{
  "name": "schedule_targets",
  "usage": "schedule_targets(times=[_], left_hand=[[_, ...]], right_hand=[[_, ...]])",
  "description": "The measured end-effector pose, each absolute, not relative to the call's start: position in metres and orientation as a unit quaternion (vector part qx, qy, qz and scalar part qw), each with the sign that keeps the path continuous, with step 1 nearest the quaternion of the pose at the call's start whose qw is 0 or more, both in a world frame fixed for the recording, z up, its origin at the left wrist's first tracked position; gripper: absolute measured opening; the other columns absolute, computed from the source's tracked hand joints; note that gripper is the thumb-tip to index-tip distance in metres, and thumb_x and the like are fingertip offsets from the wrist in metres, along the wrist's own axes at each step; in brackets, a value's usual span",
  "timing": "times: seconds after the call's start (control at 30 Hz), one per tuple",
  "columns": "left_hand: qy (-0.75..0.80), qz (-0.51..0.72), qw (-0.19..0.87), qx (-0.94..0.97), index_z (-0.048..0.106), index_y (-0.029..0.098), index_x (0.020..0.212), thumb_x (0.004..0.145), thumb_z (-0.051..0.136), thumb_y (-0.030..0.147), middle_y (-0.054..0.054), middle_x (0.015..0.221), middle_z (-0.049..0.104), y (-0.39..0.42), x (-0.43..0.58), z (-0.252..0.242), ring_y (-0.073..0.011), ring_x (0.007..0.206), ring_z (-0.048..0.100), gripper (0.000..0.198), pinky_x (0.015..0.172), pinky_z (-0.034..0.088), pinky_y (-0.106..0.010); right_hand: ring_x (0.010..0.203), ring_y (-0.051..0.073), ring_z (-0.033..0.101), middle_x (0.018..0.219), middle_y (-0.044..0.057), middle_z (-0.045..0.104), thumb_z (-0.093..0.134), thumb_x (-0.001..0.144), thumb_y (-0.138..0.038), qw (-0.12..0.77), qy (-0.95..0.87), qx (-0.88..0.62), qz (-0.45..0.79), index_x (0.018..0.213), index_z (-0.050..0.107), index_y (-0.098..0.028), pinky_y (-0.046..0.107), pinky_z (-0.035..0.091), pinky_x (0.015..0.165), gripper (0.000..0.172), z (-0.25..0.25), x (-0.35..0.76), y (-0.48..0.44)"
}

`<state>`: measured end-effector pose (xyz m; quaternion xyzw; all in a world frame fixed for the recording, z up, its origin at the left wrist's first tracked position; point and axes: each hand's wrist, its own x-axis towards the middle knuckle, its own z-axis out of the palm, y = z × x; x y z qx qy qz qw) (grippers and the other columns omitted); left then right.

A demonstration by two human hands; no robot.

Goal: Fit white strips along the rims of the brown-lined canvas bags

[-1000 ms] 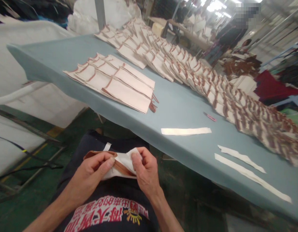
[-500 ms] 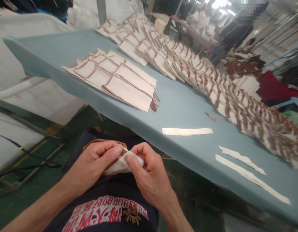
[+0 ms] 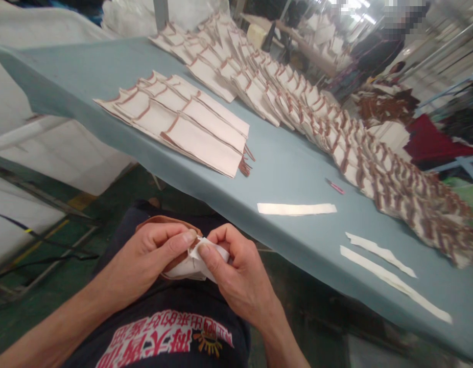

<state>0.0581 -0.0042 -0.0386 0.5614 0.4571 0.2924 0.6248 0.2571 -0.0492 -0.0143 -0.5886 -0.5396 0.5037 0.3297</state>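
Above my lap, both hands pinch a small white fabric piece (image 3: 180, 270) with brown edging. My left hand (image 3: 160, 250) is closed on its brown-edged side, thumb against forefinger. My right hand (image 3: 234, 266) is closed on a white flap of the same piece, close to the left fingertips. A short white bit sticks up between the two pinches; its exact kind is too small to make out. My palms and curled fingers hide much of the piece.
A blue-green covered table (image 3: 290, 174) slopes across in front. On it lie stacked cream panels (image 3: 206, 133), long rows of brown-edged pieces (image 3: 298, 105), a pink-handled small tool (image 3: 336, 187) and white strips (image 3: 297, 209). A person (image 3: 369, 64) stands in the background.
My hands stay almost in place, and the white flap at my right thumb has shifted slightly. The view has moved a little.
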Motion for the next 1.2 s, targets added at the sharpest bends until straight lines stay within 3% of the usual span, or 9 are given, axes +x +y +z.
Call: schedule_targets(times=[0.13, 0.37, 0.57, 1.2], left_hand=[[0.458, 0.302, 0.618, 0.564, 0.07, 0.021, 0.064, 0.099, 0.074, 0.064, 0.0, 0.064, 0.06, -0.005, 0.055, -0.044, -0.0145, 0.057, 0.045, 0.056, 0.048, 0.038, -0.022], [0.454, 0.288, 0.631, 0.559, 0.072, 0.02, 0.068, 0.101, 0.071, 0.067, 0.002, 0.062, 0.054, -0.005, 0.053, -0.049, -0.0136, 0.057, 0.041, 0.057, 0.047, 0.032, -0.022], [0.453, 0.288, 0.631, 0.561, 0.075, 0.018, 0.072, 0.101, 0.072, 0.066, 0.002, 0.065, 0.055, -0.006, 0.053, -0.052, -0.0135, 0.06, 0.043, 0.056, 0.05, 0.035, -0.021], [0.498, 0.279, 0.554, 0.606, 0.085, 0.019, 0.072, 0.098, 0.066, 0.061, -0.005, 0.076, 0.077, -0.004, 0.061, -0.045, -0.0185, 0.064, 0.063, 0.053, 0.055, 0.05, -0.023]], right_hand=[[0.062, 0.014, 0.054, 0.074, -0.004, 0.068, 0.069, 0.104, -0.046, 0.332, -0.537, -0.595, 0.497, 0.094, 0.066, -0.024, 0.029, 0.035, 0.059, 0.024, -0.015, 0.254, -0.049], [0.061, 0.015, 0.054, 0.073, -0.004, 0.067, 0.069, 0.103, -0.048, 0.33, -0.543, -0.603, 0.483, 0.094, 0.065, -0.025, 0.03, 0.034, 0.059, 0.025, -0.019, 0.252, -0.049], [0.061, 0.015, 0.053, 0.072, -0.004, 0.067, 0.068, 0.102, -0.051, 0.331, -0.541, -0.61, 0.476, 0.093, 0.065, -0.026, 0.031, 0.035, 0.06, 0.027, -0.022, 0.252, -0.049], [0.059, 0.015, 0.049, 0.068, -0.006, 0.06, 0.068, 0.098, -0.052, 0.322, -0.523, -0.611, 0.5, 0.088, 0.062, -0.026, 0.03, 0.034, 0.059, 0.029, -0.027, 0.254, -0.045]])
